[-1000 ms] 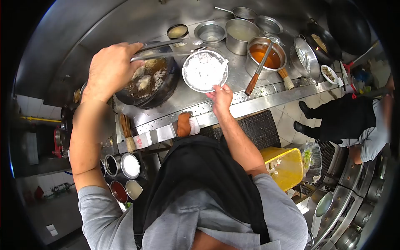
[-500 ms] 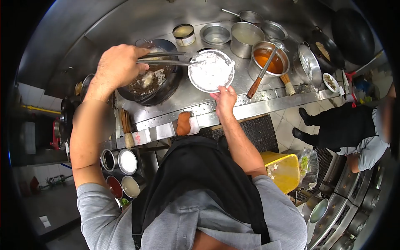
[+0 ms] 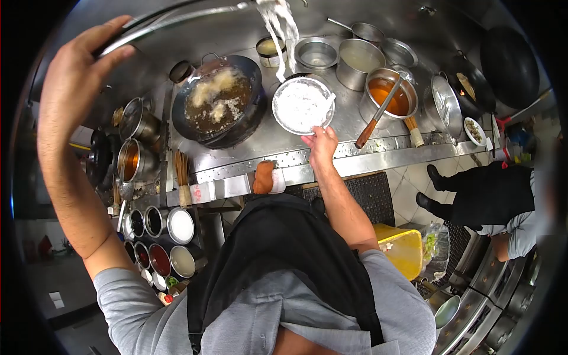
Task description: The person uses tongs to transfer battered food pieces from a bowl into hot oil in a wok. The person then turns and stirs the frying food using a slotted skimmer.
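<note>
My left hand (image 3: 77, 83) is raised high at the upper left, closed around long metal tongs (image 3: 177, 16). From the tongs' far end hang limp strips coated in white (image 3: 277, 26), dangling above a round metal bowl (image 3: 277, 118). The bowl contains a white floury mass (image 3: 303, 102); which exact mix it is, I cannot tell. My right hand (image 3: 323, 146) grips the bowl's near rim. Left of the bowl, a black wok (image 3: 256, 100) contains bubbling oil with pale golden pieces (image 3: 222, 83) frying in it.
Behind the bowl stand an open can (image 3: 271, 61), a metal basin (image 3: 315, 66) and a pot (image 3: 351, 81). A pot of orange liquid (image 3: 362, 111) holds a wooden-handled ladle (image 3: 367, 133). Condiment containers (image 3: 180, 226) sit lower left; a co-worker (image 3: 494, 186) stands at right.
My left hand and the tongs have risen up and left, lifting the white strips out of the bowl. More of the wok's frying pieces show. My right hand stays on the bowl.
</note>
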A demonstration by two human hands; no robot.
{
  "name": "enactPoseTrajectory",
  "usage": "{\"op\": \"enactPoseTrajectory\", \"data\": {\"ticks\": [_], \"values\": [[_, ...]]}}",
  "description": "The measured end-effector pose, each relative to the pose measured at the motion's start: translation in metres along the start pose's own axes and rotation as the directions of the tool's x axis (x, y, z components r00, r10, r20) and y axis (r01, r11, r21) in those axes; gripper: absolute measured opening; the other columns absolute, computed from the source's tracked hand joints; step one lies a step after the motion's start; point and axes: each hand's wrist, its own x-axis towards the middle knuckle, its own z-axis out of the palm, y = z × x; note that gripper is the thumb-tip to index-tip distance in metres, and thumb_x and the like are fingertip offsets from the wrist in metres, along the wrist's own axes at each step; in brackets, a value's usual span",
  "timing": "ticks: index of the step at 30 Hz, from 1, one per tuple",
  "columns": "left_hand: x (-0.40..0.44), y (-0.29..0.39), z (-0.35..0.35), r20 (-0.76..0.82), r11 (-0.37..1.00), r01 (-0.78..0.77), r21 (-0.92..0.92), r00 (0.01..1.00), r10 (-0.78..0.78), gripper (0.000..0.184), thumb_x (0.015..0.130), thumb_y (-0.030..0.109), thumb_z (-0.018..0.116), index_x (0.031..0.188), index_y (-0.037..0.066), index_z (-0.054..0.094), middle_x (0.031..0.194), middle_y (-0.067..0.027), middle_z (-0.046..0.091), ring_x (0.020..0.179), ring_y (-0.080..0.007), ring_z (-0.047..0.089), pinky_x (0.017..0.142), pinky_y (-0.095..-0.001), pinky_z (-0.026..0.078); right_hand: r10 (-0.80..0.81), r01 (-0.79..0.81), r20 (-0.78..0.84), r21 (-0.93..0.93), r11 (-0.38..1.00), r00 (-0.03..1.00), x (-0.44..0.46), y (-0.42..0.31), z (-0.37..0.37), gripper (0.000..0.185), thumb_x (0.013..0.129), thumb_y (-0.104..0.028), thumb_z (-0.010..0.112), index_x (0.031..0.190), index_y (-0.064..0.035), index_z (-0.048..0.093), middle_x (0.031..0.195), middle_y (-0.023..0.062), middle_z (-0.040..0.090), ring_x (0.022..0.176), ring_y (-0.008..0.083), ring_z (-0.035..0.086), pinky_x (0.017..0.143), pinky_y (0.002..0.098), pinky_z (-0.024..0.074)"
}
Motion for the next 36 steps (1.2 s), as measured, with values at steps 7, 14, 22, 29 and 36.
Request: {"op": "enactPoseTrajectory", "data": {"ticks": [7, 14, 22, 29, 36], "values": [[-0.001, -0.06, -0.019, -0.02, 0.985, 0.173, 0.008, 0.985, -0.172, 0.049, 0.09, 0.03, 0.069, 0.133, 0.008, 0.059, 0.126, -0.0134, 0.066, 0.118, -0.021, 0.061, 0.103, -0.031, 0.042, 0.019, -0.019, -0.011, 0.018, 1.0, 1.0, 0.008, 0.004, -0.004, 0.019, 0.086, -0.003, 0.057, 0.105, 0.0006, 0.055, 0.092, 0.0114, 0.062, 0.069, 0.0225, 0.064, 0.063, 0.0362, 0.0599], [-0.022, -0.093, 0.04, 0.126, 0.963, 0.225, 0.146, 0.962, -0.244, 0.046, 0.087, 0.03, 0.071, 0.127, 0.01, 0.064, 0.121, -0.0148, 0.066, 0.115, -0.0302, 0.062, 0.098, -0.0375, 0.048, -0.012, 0.012, -0.078, 0.0, 1.0, 0.997, 0.001, -0.005, -0.015, 0.018, 0.086, -0.001, 0.057, 0.104, 0.0026, 0.058, 0.09, 0.0103, 0.063, 0.068, 0.0191, 0.063, 0.062, 0.0336, 0.0604], [-0.056, -0.143, 0.188, 0.487, 0.916, 0.349, 0.196, 0.776, -0.4, 0.046, 0.08, 0.032, 0.075, 0.121, 0.013, 0.068, 0.115, -0.0165, 0.068, 0.108, -0.0332, 0.065, 0.094, -0.0409, 0.05, -0.035, 0.029, -0.105, -0.06, 0.998, 0.994, -0.002, -0.005, -0.024, 0.017, 0.087, -0.001, 0.057, 0.104, 0.0014, 0.057, 0.089, 0.0086, 0.063, 0.067, 0.0171, 0.062, 0.061, 0.0324, 0.0601], [-0.098, -0.167, 0.303, 0.502, 0.833, 0.476, 0.281, 0.667, -0.551, 0.048, 0.083, 0.039, 0.072, 0.128, 0.022, 0.064, 0.119, -0.0137, 0.067, 0.11, -0.0314, 0.065, 0.094, -0.0437, 0.051, -0.03, 0.022, -0.084, -0.097, 0.995, 0.996, -0.006, -0.007, -0.017, 0.015, 0.087, -0.003, 0.058, 0.101, 0.0011, 0.06, 0.087, 0.0083, 0.065, 0.063, 0.0165, 0.062, 0.059, 0.0307, 0.0594], [-0.051, -0.077, 0.194, 0.313, 0.973, 0.221, -0.059, 0.93, -0.192, 0.047, 0.083, 0.032, 0.073, 0.125, 0.015, 0.065, 0.111, -0.0128, 0.069, 0.102, -0.0316, 0.066, 0.086, -0.0416, 0.052, -0.056, 0.048, -0.056, -0.13, 0.99, 0.997, -0.006, -0.011, -0.015, 0.006, 0.088, -0.002, 0.058, 0.093, -0.0002, 0.061, 0.084, 0.0077, 0.065, 0.063, 0.0149, 0.063, 0.058, 0.0295, 0.0588]]}}
